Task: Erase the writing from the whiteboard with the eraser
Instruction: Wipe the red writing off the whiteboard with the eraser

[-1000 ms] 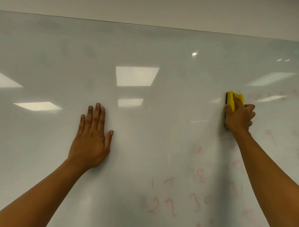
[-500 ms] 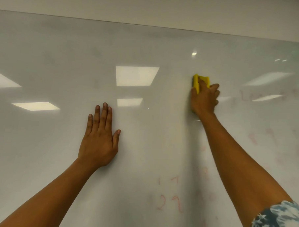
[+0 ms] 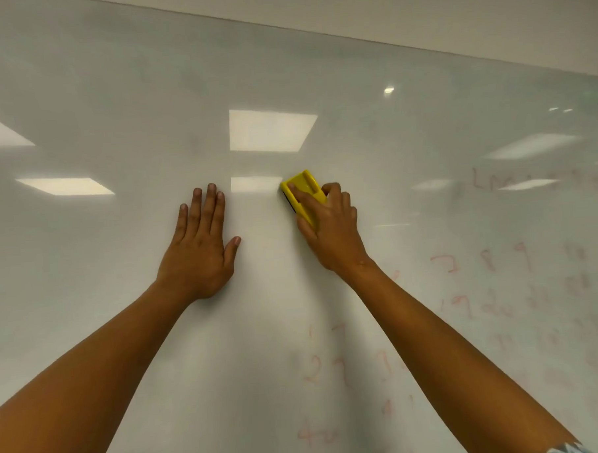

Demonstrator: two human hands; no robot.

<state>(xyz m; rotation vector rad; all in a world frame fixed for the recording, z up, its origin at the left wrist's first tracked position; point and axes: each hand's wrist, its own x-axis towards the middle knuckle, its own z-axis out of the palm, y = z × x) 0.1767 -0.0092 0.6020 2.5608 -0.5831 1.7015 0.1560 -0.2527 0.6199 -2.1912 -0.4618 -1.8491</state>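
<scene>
Whiteboard [image 3: 113,97] fills nearly the whole frame, its glossy surface throwing back pale rectangles of ceiling lights [image 3: 269,130] across the upper middle and left. Along the top edge a strip of plain wall [image 3: 452,10] shows above it.

The right hand [image 3: 328,225] sits just right of centre, its fingers [image 3: 337,193] curled over the back of a yellow eraser [image 3: 304,188] and the thumb laid along its near side — a firm grasp, with the eraser pressed flat on the board and tilted toward the upper left. A dark pad shows along the eraser's lower left edge, against the board.

The left hand [image 3: 199,251] lies flat on the board just left of centre, fingers straight and close together, thumb spread out to the right, holding nothing. The two hands are near each other but apart.

Faint red writing [image 3: 487,262] — numbers, mostly smeared — remains in the right and lower middle of the frame. A patterned sleeve [image 3: 567,450] peeks in at the lower right corner.
</scene>
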